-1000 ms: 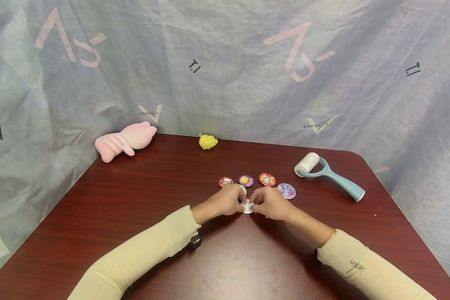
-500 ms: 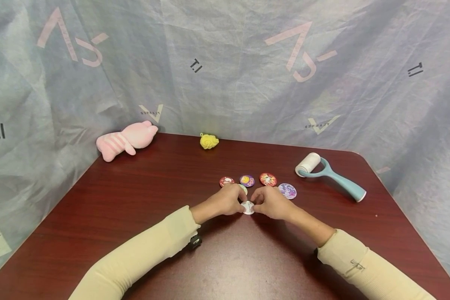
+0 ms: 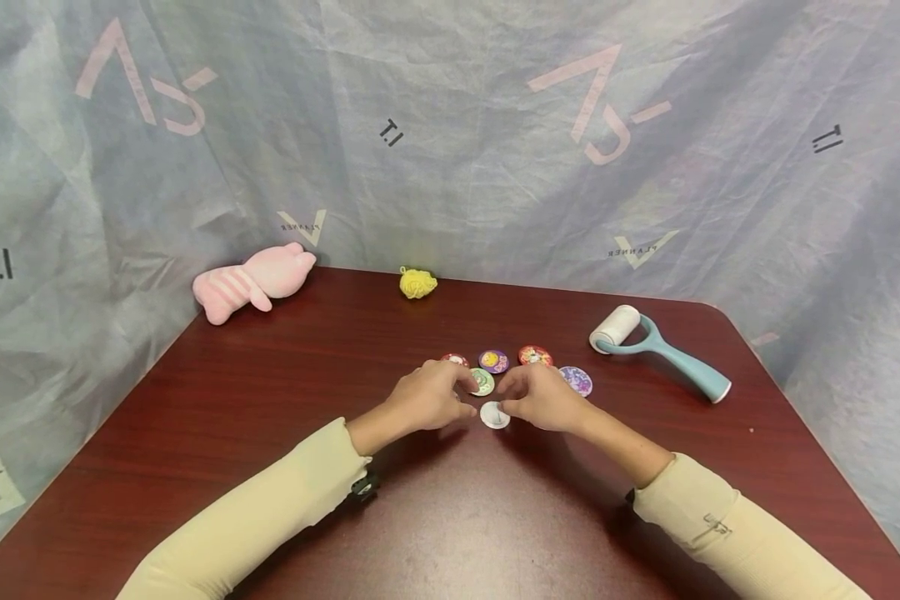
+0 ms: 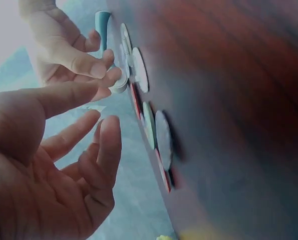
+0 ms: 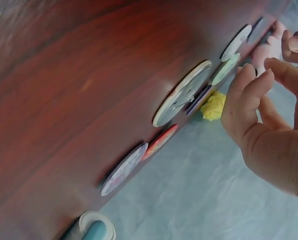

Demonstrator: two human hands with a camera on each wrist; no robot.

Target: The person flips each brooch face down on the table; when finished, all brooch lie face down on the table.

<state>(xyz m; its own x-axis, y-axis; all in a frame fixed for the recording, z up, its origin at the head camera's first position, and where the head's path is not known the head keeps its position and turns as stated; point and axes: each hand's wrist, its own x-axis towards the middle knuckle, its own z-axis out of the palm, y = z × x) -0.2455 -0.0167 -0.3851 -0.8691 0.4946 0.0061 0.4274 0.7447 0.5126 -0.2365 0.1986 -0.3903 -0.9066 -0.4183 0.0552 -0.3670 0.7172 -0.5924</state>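
Observation:
A pin badge [image 3: 495,415] lies on the table with its pale back up; the pin shows in the right wrist view. My left hand [image 3: 429,396] is just left of it, fingers loosely curved and holding nothing. Close to the badge's right edge is my right hand [image 3: 546,400], its fingers bent and nothing gripped in the right wrist view. Beyond the hands lie a green badge [image 3: 482,382], a purple badge [image 3: 493,361], a red badge [image 3: 535,356] and a lilac badge [image 3: 577,381]. Another red badge [image 3: 456,359] is partly hidden by my left hand.
A lint roller [image 3: 667,350] with a blue handle lies at the right. A yellow mesh puff [image 3: 417,282] and a pink plush toy [image 3: 255,282] are at the back of the dark wooden table [image 3: 307,367]. Grey cloth [image 3: 450,167] hangs behind.
Both hands were at the pale-backed badge's edges. My left hand has since moved left off it, uncovering the green badge. The right hand has barely moved.

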